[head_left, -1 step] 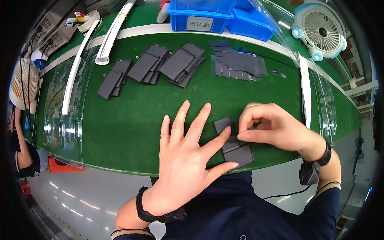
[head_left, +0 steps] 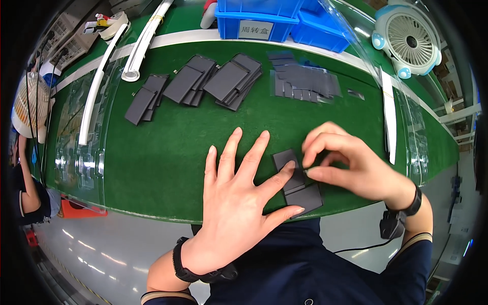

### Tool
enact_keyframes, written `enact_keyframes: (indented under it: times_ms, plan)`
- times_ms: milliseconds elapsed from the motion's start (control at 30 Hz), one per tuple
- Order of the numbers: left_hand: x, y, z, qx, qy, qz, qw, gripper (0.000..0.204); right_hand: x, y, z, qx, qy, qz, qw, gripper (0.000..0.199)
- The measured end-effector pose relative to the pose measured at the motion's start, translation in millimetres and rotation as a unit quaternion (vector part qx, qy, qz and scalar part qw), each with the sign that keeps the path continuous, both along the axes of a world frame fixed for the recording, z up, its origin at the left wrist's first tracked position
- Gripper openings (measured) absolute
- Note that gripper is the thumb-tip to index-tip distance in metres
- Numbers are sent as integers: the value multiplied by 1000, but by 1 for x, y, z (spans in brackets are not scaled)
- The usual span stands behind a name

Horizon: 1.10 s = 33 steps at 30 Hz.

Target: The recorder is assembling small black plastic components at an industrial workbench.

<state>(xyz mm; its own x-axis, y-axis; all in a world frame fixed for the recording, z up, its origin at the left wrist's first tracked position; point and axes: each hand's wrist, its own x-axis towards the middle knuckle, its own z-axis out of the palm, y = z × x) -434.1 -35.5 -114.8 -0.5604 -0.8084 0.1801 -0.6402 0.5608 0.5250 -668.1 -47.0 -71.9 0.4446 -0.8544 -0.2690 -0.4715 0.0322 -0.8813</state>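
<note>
Two joined or overlapping flat dark grey pieces, much like a phone battery [head_left: 308, 198], lie at the near edge of the green table. Spread flat, my left hand [head_left: 235, 195] rests its index fingertip and thumb tip on them. My right hand [head_left: 345, 165] curls at their right edge, index finger and thumb bent together in a pinch. Whatever may be between those fingertips is too small and blurred to make out. Farther back lie three overlapping stacks of similar dark grey packs: a left stack [head_left: 145, 101], a middle stack [head_left: 189, 81] and a right stack [head_left: 231, 81].
Thin dark film strips [head_left: 305, 84] on clear backing lie at the back right, with one loose strip [head_left: 356, 94] beside them. Blue bins [head_left: 254, 25] and a fan [head_left: 409, 40] stand behind. Clear plastic trays [head_left: 84, 178] flank the left side. Another person's arm [head_left: 28, 178] shows at far left.
My right hand has shifted slightly right, its fingers lifting and opening a little. My left hand stays on the dark grey pieces.
</note>
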Motion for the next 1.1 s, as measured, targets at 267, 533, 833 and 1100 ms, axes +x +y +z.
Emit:
enact_keyframes:
  times_ms: [267, 533, 833, 1100]
  plan:
    - [0, -2, 2, -5, -16, -1, 1000, 55, 20, 18, -22, -261, 166, -41, 950, 83]
    - [-2, -2, 3, -3, -13, -4, 1000, 58, 26, 16, -27, -180, 141, -41, 973, 91]
    - [-2, 0, 4, -4, -31, 2, 1000, 62, 6, 12, -26, -171, 129, -32, 976, 101]
    - [-3, 0, 6, -6, -39, 1, 999, 62, -11, 11, -26, -207, -15, -64, 976, 100]
